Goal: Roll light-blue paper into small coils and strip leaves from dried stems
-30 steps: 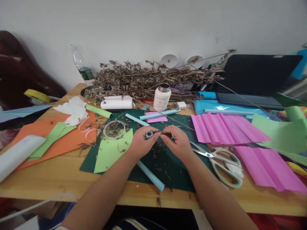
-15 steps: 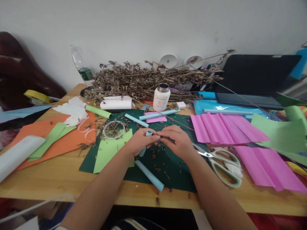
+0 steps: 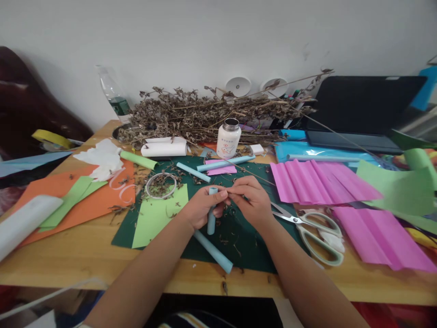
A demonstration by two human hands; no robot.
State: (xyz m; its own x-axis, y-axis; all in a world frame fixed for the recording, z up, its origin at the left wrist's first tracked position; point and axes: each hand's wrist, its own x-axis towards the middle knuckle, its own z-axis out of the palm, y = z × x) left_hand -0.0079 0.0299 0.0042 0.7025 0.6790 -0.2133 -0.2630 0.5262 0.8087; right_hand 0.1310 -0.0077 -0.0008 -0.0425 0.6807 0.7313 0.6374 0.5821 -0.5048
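My left hand (image 3: 200, 207) is closed around a short light-blue paper tube (image 3: 211, 224), which stands nearly upright between thumb and fingers. My right hand (image 3: 254, 200) meets the left fingertips in a pinch; whatever lies between its fingers is too small to make out. Below them, another blue paper tube (image 3: 214, 253) rests across the front edge of the dark green sheet (image 3: 252, 250). Two more blue tubes, a thin one (image 3: 194, 172) and a longer one (image 3: 227, 163), lie behind the hands. Scissors (image 3: 297, 220) lie partly opened beside my right hand.
Dried plant stems (image 3: 191, 111) are heaped along the wall behind a white bottle (image 3: 228, 139). Pink crepe paper (image 3: 307, 182) and a dark laptop (image 3: 365, 114) are at right. A tape ring (image 3: 147, 184) with plant bits lies on green paper (image 3: 150, 228); orange paper (image 3: 78, 205) is left.
The blue tube in my left hand has turned from slanted to nearly upright, with more of its lower end showing. Both hands have shifted slightly, still fingertip to fingertip.
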